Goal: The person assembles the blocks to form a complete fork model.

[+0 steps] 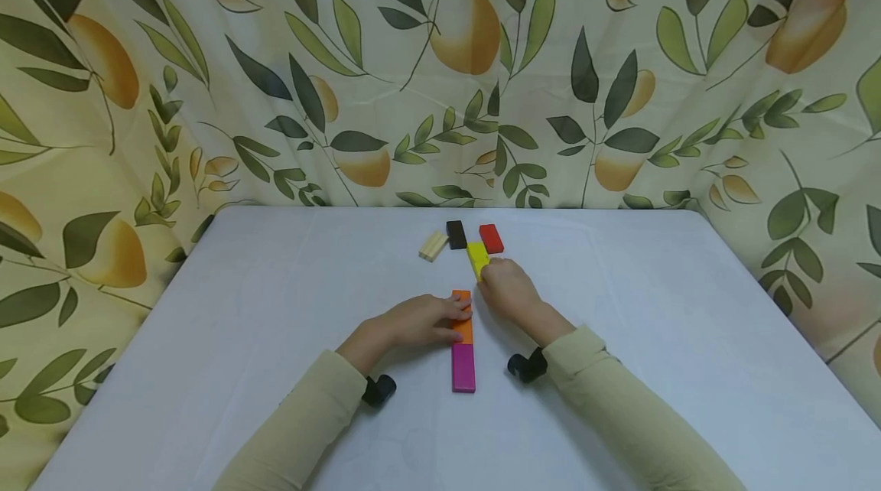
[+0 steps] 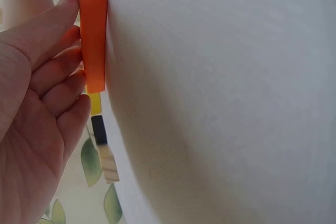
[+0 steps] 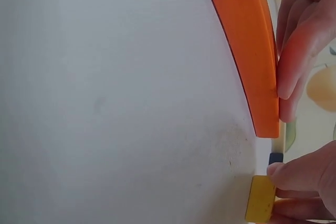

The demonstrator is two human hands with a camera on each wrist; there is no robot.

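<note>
From my end: R hand [image 1: 511,292] is pinching the yellow block [image 1: 476,255], fingers curled at its near part; L hand [image 1: 420,321] has fairly straight fingers, tips resting on the orange block [image 3: 248,61], not wrapped round it. Orange sits mid-desk [image 1: 275,277], end to end w/ the magenta block [image 1: 464,369] on its near side. Yellow is a bit beyond orange's far end, slightly off to the right & skewed, far end angled left.

Step in hand, I'd judge: L steadying the short line, R working yellow. Next move prob. calls for a light pinch, squaring yellow's angle, & a quiet L so the orange/magenta joint doesn't open.

Room: a narrow bare strip separates orange from yellow, so R fingers could bump L fingertips there. Far side's tight: black block [image 1: 456,235] just beside yellow's far end on the left, red block [image 1: 492,238] on the right; can't tell if either touches it. Wood piece [image 1: 433,246] lies left of black. All three are near the far desk edge, patterned fabric [image 1: 427,40] behind, so I'd avoid pushing far. L & R edges are well off; plenty of open desk both sides.
</note>
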